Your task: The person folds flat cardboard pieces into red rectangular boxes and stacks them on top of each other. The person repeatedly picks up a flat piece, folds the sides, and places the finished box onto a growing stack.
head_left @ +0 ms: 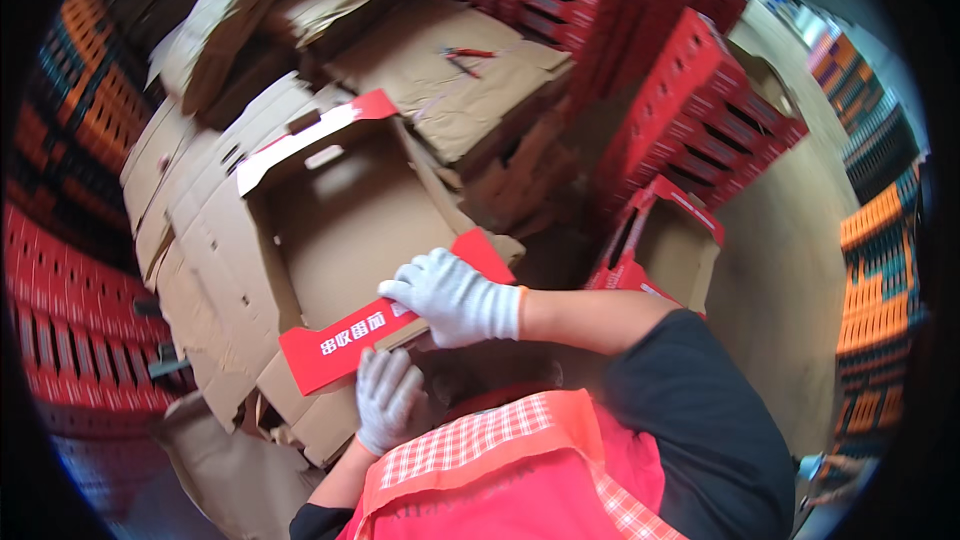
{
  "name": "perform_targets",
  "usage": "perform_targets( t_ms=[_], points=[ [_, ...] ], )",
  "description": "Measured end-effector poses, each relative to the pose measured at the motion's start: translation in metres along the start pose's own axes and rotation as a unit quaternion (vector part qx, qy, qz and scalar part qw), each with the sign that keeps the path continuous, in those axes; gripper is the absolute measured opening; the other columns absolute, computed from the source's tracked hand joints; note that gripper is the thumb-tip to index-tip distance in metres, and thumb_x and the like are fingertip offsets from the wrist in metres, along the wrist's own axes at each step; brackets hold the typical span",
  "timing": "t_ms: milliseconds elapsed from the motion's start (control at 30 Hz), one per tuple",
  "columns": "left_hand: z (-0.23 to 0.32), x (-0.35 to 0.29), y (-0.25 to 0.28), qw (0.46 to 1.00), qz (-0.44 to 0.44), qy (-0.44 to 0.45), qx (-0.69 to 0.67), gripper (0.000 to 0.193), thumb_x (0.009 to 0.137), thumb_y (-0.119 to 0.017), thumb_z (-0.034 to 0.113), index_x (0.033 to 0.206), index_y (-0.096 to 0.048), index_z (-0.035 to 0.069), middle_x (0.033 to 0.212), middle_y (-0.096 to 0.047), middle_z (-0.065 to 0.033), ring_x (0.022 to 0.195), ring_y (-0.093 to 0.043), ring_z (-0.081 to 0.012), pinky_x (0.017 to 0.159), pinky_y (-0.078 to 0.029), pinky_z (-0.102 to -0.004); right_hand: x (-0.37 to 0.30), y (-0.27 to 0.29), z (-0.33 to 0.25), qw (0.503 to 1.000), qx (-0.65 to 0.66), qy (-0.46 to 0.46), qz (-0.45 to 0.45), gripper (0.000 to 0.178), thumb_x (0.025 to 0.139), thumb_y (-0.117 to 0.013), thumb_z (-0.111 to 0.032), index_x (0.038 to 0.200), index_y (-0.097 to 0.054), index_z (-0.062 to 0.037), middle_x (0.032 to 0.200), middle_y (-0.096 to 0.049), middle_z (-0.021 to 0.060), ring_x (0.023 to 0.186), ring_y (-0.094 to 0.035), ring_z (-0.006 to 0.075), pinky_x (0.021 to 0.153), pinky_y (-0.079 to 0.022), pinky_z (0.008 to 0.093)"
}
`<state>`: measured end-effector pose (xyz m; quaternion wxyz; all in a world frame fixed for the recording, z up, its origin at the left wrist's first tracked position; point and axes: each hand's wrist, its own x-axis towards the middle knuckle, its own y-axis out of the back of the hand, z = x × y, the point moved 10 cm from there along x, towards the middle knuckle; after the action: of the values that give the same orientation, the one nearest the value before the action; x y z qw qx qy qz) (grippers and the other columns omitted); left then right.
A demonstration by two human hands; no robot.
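One carton (340,230) — two gloved hands, left hand (388,398), right hand (455,297), gripping its red flap (345,345)

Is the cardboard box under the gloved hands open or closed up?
Open. The cardboard box shows its bare brown inside, with the far flap raised. The right hand presses the near red flap; the left hand sits just below.

Carton (340,230) on flat stack (190,240) — crates (700,110) right.

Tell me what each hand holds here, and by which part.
Both gloved hands grip the unfolded cardboard box by its near red flap: the right hand on the flap's upper edge, the left hand below it.
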<state>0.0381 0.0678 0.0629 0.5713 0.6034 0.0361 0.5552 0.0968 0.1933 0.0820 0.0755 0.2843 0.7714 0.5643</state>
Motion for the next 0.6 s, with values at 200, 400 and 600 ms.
perform_targets(
  t_ms=[200, 400, 600],
  points=[
    [0.113, 0.018, -0.163, 0.920, -0.278, -0.123, -0.247, 0.048, 0.088, -0.058, 0.030, 0.128, -0.058, 0.003, 0.124, -0.064, -0.0156, 0.107, -0.065, -0.0300, 0.091, -0.053, -0.0415, -0.194, 0.097, 0.065, 0.972, -0.048, -0.201, 0.110, 0.080, 0.063, -0.085, -0.043, 0.124, -0.054, -0.0023, 0.109, -0.062, 0.0155, 0.100, -0.061, 0.0325, 0.086, -0.046, 0.0430],
    [0.262, 0.040, -0.339, 0.853, -0.355, -0.228, -0.307, 0.051, 0.085, -0.053, 0.021, 0.130, -0.051, -0.001, 0.129, -0.056, -0.0214, 0.113, -0.059, -0.0362, 0.101, -0.046, -0.0438, -0.404, 0.110, 0.110, 0.903, -0.116, -0.399, 0.104, 0.084, 0.060, -0.087, -0.040, 0.127, -0.053, -0.0037, 0.107, -0.061, 0.0141, 0.099, -0.059, 0.0331, 0.088, -0.045, 0.0437],
    [0.313, 0.030, -0.496, 0.838, -0.443, -0.245, -0.206, 0.034, 0.082, -0.053, 0.018, 0.110, -0.059, 0.000, 0.100, -0.064, -0.0221, 0.081, -0.065, -0.0347, 0.070, -0.050, -0.0445, -0.519, 0.071, 0.179, 0.854, -0.107, -0.502, 0.080, 0.083, 0.061, -0.087, -0.041, 0.127, -0.053, -0.0046, 0.110, -0.061, 0.0123, 0.101, -0.059, 0.0316, 0.090, -0.045, 0.0438]
  ],
)
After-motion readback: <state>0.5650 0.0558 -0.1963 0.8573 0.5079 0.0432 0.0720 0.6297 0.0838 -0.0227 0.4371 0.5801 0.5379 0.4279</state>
